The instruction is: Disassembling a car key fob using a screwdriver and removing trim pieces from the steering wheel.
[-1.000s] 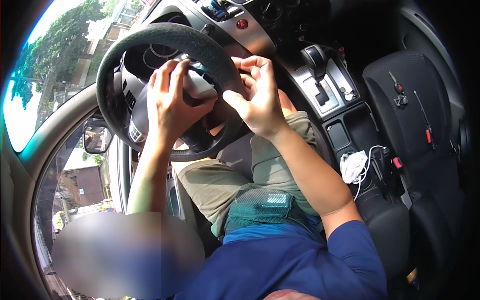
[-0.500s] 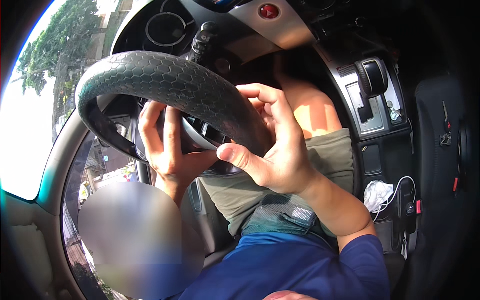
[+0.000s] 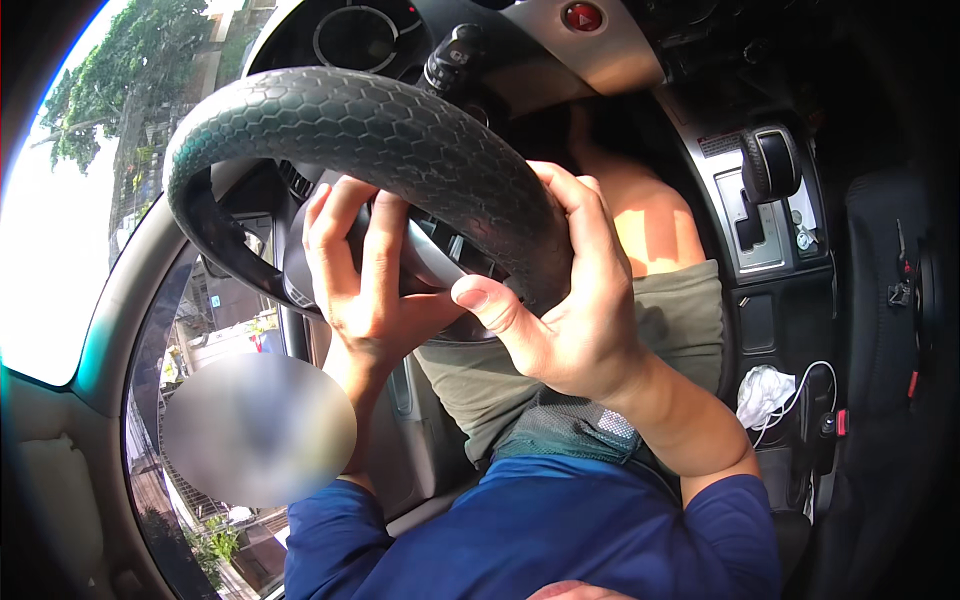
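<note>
A steering wheel [image 3: 370, 120] with a dark, hexagon-patterned cover fills the upper middle. My right hand [image 3: 585, 325] is closed around the right side of its rim, fingers on the outer side and thumb across the inner, near side. My left hand [image 3: 365, 285] reaches up inside the ring, with its fingers stretched and spread over the wheel's dark hub. Its thumb points right, towards the other thumb. The rim passes close to the left fingertips and partly covers the hub with its silver trim [image 3: 432, 258].
At right are the gear shifter [image 3: 768, 165], a crumpled white item [image 3: 765, 395] with a white cable, and a black seat [image 3: 880, 300]. A stalk [image 3: 455, 55] stands behind the wheel. The door and window [image 3: 215, 315] bound the left. My legs lie below the wheel.
The view has shifted, so the cabin sits slightly further right. My right fingers, bent at the rim before, now wrap closer around it. The left hand stays over the hub.
</note>
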{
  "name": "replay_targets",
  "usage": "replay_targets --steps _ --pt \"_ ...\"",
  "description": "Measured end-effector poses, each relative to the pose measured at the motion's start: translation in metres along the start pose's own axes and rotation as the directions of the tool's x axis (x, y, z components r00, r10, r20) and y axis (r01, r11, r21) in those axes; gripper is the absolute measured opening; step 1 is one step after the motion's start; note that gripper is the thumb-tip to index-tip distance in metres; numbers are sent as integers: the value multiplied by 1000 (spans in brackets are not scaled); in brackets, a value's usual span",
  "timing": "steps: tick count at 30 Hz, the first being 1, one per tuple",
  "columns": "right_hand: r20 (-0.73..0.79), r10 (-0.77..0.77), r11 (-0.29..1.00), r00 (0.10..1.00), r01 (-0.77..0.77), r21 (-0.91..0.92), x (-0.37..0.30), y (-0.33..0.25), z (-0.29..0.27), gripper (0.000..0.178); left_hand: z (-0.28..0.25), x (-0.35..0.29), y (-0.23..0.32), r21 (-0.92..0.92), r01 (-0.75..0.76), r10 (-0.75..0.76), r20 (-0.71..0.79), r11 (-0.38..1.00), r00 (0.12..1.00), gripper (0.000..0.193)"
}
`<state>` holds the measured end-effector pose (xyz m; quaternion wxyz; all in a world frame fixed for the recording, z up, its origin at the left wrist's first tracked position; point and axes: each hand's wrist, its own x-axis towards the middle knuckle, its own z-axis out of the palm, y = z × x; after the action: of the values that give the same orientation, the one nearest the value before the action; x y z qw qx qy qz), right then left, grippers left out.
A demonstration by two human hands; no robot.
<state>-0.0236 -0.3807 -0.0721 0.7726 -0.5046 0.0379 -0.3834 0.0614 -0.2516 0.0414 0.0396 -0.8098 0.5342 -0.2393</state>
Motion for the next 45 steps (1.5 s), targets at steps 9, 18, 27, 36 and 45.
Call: replay_targets --steps 9,18,27,36,45 --pt "127 110 993 986 -113 18 8 -7 -2 71 0 -4 -6 -79 47 -48 -12 996 999 98" --pt "-5 -275 910 962 258 -324 -4 -11 0 22 -10 -11 -1 10 192 -192 94 981 977 117" --pt "98 -174 930 980 196 -310 -4 -17 -3 18 -11 -15 -8 -32 188 -184 104 982 977 109" --pt "-31 -209 957 977 198 -212 1 -16 7 24 -26 -29 -17 -24 222 -211 226 975 951 114" --pt "58 -88 971 994 99 -217 -1 -26 5 9 -6 -2 -17 -96 40 -40 6 995 999 93"
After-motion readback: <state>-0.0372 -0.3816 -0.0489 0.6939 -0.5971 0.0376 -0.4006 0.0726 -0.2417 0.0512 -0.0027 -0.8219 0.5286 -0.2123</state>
